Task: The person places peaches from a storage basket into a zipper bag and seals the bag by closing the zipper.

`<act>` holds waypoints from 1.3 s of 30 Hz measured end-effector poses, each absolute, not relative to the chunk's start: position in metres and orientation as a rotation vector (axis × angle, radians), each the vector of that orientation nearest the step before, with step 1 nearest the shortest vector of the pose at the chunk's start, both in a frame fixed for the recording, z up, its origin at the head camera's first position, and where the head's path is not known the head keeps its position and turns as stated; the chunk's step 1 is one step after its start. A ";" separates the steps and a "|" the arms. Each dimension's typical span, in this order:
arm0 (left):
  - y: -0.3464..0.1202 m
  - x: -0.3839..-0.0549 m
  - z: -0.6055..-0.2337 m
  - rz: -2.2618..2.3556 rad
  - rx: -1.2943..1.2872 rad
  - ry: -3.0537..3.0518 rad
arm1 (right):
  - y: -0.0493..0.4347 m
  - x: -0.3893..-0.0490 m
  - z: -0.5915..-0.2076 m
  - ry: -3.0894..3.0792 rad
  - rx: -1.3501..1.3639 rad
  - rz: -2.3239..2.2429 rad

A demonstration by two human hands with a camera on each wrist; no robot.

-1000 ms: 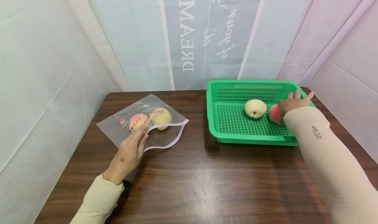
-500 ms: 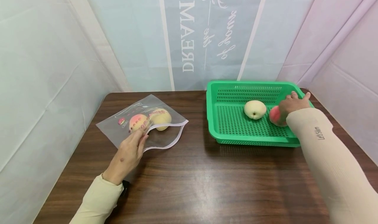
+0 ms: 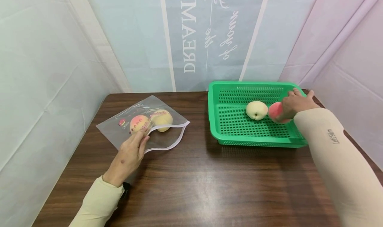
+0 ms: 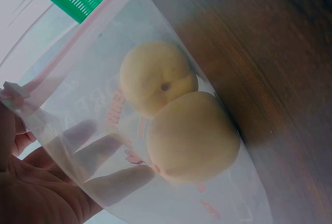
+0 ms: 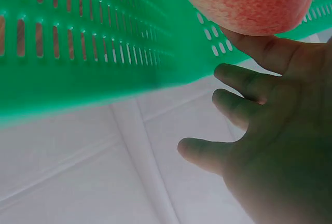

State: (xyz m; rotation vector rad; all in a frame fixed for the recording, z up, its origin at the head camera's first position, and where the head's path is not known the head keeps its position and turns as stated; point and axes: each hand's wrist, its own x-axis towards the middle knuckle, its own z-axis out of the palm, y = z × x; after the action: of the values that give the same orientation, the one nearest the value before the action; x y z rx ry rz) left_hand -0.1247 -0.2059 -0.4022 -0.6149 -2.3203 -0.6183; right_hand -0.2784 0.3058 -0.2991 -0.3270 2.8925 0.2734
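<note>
Two grips: right hand (image 3: 297, 104) pinches red peach (image 3: 274, 111), wrap it fuller; left hand (image 3: 127, 157) pinches bag (image 3: 119, 131), keep it gaping.

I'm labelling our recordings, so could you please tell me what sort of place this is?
Probably a makeshift filming booth: white fabric sheets flank a dark brown wood-grained table, with a pale blue lettered cloth behind.
</note>
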 end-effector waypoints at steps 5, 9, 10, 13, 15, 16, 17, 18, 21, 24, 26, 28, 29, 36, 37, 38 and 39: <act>-0.205 -0.124 -0.401 -0.615 -0.617 -2.312 | 0.306 -0.278 -0.299 2.940 -0.359 0.264; -0.204 -0.123 -0.400 -0.621 -0.613 -2.316 | 0.304 -0.277 -0.295 2.981 -0.392 0.248; -0.204 -0.123 -0.400 -0.618 -0.614 -2.317 | 0.303 -0.277 -0.294 2.989 -0.402 0.246; -0.204 -0.123 -0.400 -0.614 -0.616 -2.320 | 0.299 -0.275 -0.289 3.010 -0.449 0.250; -0.204 -0.123 -0.401 -0.615 -0.617 -2.323 | 0.295 -0.273 -0.287 3.023 -0.485 0.233; -0.204 -0.123 -0.401 -0.618 -0.617 -2.324 | 0.293 -0.272 -0.285 3.030 -0.501 0.221; -0.204 -0.124 -0.401 -0.620 -0.617 -2.325 | 0.290 -0.271 -0.284 3.036 -0.514 0.205; -0.204 -0.124 -0.401 -0.623 -0.618 -2.325 | 0.287 -0.270 -0.283 3.041 -0.523 0.189; -0.203 -0.124 -0.401 -0.620 -0.625 -2.316 | 0.278 -0.267 -0.281 3.054 -0.545 0.163; -0.203 -0.124 -0.401 -0.612 -0.636 -2.298 | 0.271 -0.263 -0.279 3.068 -0.573 0.164; -0.204 -0.124 -0.401 -0.610 -0.638 -2.291 | 0.266 -0.261 -0.277 3.082 -0.600 0.155; -0.204 -0.124 -0.401 -0.610 -0.638 -2.288 | 0.262 -0.258 -0.276 3.098 -0.630 0.140; -0.204 -0.124 -0.401 -0.612 -0.638 -2.289 | 0.260 -0.257 -0.275 3.108 -0.645 0.132; -0.205 -0.125 -0.402 -0.629 -0.633 -2.304 | 0.240 -0.246 -0.265 3.146 -0.736 0.097; -0.205 -0.125 -0.402 -0.630 -0.634 -2.302 | 0.237 -0.244 -0.264 3.147 -0.748 0.087; -0.206 -0.125 -0.402 -0.630 -0.634 -2.303 | 0.234 -0.242 -0.263 3.148 -0.757 0.076; -0.205 -0.126 -0.402 -0.628 -0.636 -2.301 | 0.231 -0.241 -0.262 3.150 -0.770 0.073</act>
State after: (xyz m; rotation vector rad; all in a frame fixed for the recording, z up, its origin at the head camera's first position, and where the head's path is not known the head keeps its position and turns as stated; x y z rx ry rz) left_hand -0.1256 -0.2054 -0.4019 -0.6356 -2.3009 -0.6285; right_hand -0.2408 0.2311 -0.2620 -0.7699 3.1496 0.0727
